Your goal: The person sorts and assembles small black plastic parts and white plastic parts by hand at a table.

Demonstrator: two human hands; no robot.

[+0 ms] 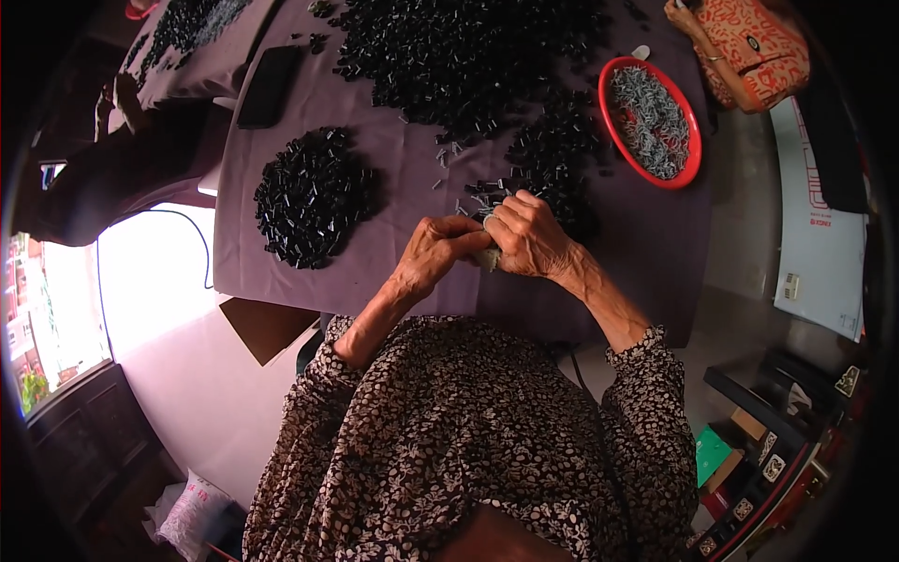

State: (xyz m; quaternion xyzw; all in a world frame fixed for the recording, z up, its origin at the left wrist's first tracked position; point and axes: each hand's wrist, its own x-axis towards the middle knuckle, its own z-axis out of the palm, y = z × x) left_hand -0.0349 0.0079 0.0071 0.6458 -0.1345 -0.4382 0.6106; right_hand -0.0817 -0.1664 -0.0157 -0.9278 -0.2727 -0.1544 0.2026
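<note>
Around two bare hands [433, 251] lie one red oval tray [695, 142] at two o'clock, one black smartphone [270, 86] at ten, one round black-tube heap [314, 199] at nine

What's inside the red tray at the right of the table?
The red tray holds many small grey pieces. Anything beneath the topmost ones is covered and cannot be seen.

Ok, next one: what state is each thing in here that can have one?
Left hand: fingers bent, meeting the right hand; grip unclear.
Right hand: fingers curled; any held piece unclear.
Red basin: partly filled with small grey pieces.
Large black heap: loose, spread out.
Round black heap: loose, gathered separately.
Black phone-like slab: lying flat, dark.
Tablecloth: spread, creased.
</note>
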